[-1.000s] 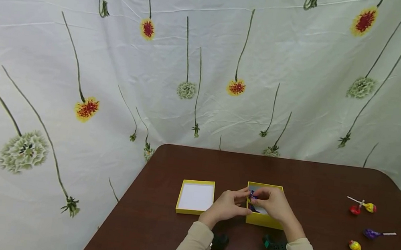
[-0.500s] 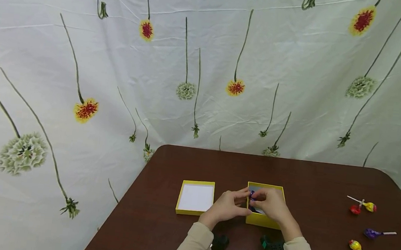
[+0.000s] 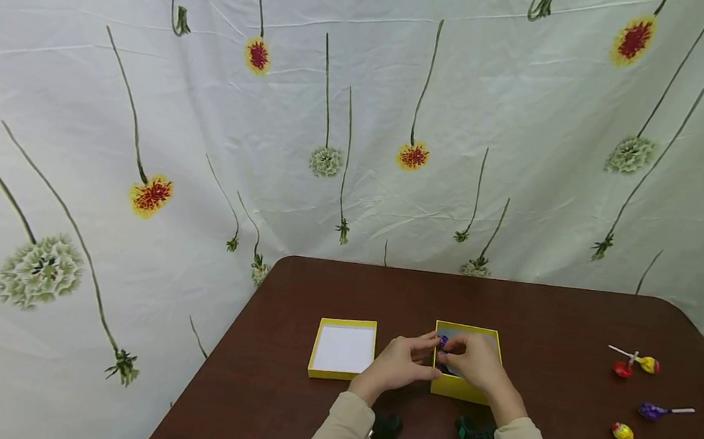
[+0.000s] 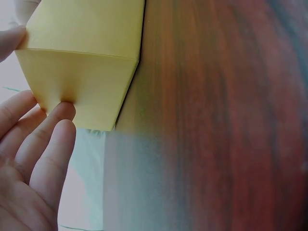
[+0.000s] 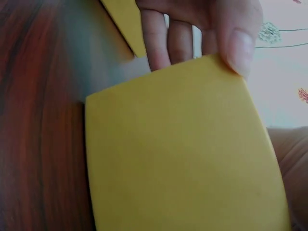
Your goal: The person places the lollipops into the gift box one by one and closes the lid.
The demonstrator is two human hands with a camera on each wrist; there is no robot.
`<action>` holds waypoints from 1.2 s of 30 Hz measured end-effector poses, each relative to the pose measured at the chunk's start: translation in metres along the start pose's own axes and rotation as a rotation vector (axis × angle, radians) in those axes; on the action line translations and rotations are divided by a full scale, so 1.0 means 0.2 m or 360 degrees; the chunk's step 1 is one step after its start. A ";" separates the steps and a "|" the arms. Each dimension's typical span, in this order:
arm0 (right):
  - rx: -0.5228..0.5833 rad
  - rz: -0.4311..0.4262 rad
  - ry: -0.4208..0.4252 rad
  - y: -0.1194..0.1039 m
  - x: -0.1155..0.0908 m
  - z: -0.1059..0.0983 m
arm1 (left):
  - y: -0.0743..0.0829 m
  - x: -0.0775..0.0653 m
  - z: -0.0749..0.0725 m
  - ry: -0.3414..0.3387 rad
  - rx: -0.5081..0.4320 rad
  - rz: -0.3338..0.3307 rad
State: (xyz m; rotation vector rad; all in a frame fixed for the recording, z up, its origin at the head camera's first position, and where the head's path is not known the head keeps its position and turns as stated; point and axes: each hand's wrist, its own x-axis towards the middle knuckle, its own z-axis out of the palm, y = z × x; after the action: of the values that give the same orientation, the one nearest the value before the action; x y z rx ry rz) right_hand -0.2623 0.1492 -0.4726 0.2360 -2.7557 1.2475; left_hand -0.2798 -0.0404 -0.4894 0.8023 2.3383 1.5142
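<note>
An open yellow box (image 3: 461,388) stands on the table. My left hand (image 3: 398,362) braces it: the thumb is at the near-left corner and the fingers (image 4: 57,118) press the left wall. My right hand (image 3: 477,362) reaches over the near rim, its thumb and finger pinching a purple-wrapped lollipop (image 3: 443,342) inside, by the left wall. In the right wrist view the thumb (image 5: 240,50) lies at the rim of the box and other fingertips go behind the wall. Most of the box's inside is hidden by the right hand.
To the left lies a yellow lid (image 3: 346,348) with its white inside up. Several lollipops lie at the right: a red one (image 3: 622,368), a yellow one (image 3: 650,364), a purple one (image 3: 653,411) and a nearer yellow one (image 3: 623,433). A flowered cloth (image 3: 359,142) hangs behind the table.
My right hand has dipped slightly toward the left wall inside the box, and the purple lollipop is less visible. The left hand has stayed in place against the box.
</note>
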 end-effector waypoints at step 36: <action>-0.0045 0.0244 0.0492 0.24 -0.20 -0.53 | 0.00 0.00 0.00 0.0013 0.0013 -0.0043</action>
State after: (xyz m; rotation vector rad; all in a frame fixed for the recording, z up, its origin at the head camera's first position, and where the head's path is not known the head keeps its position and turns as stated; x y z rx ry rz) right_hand -0.2293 0.2636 -0.4452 -0.1612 -2.5591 1.1634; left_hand -0.2806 -0.0404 -0.4885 0.7646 2.3534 1.5007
